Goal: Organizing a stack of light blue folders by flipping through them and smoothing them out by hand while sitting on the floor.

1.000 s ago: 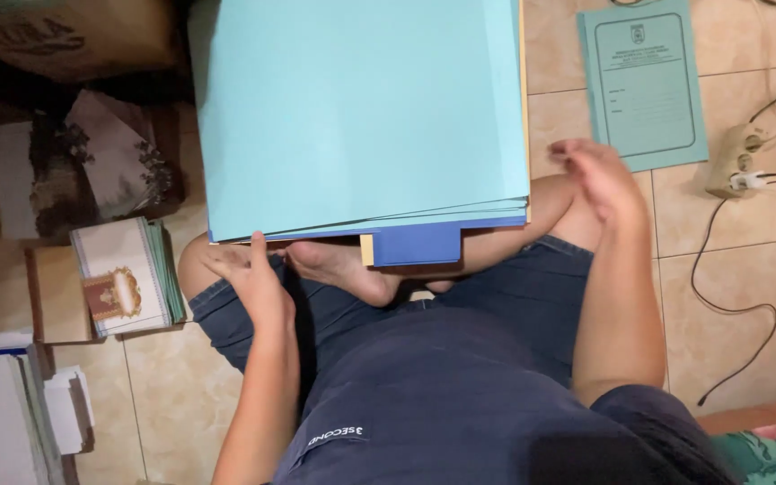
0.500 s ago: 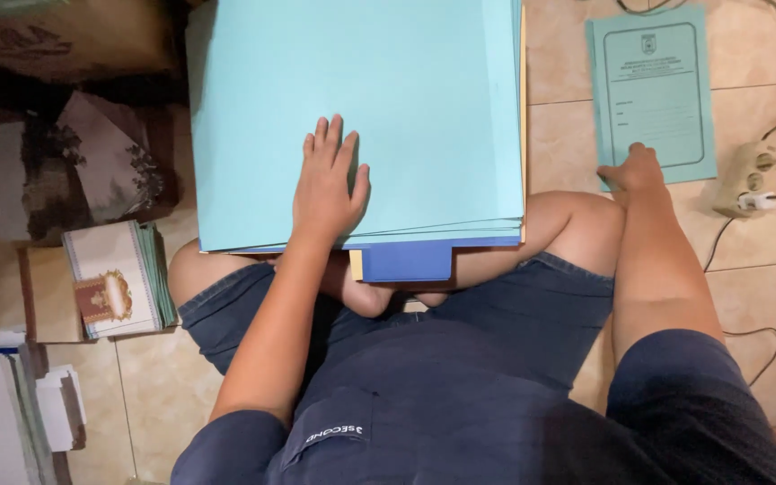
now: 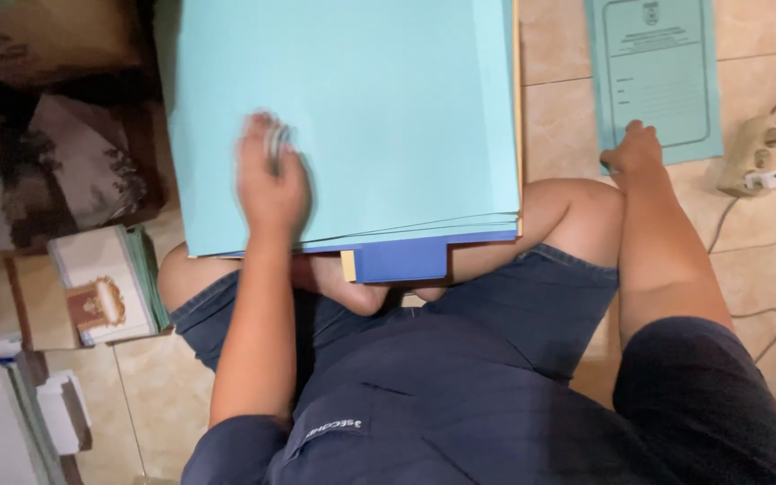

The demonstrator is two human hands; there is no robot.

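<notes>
A thick stack of light blue folders (image 3: 388, 99) rests across my crossed legs, with a darker blue folder (image 3: 401, 259) sticking out underneath at the near edge. My left hand (image 3: 269, 175) lies on top of the stack near its lower left, blurred, fingers curled. My right hand (image 3: 632, 149) reaches to the floor on the right and touches the lower left corner of a single teal printed folder (image 3: 657, 76) lying flat on the tiles.
A white power strip (image 3: 752, 154) with a plugged cable lies right of the teal folder. A pile of booklets (image 3: 105, 283) sits on the floor at left, with dark printed items (image 3: 56, 166) behind it and white boxes (image 3: 11, 422) at lower left.
My left hand moved from beside my knee up onto the folder stack and slid left. My right hand reached out from my knee to the teal folder's corner.
</notes>
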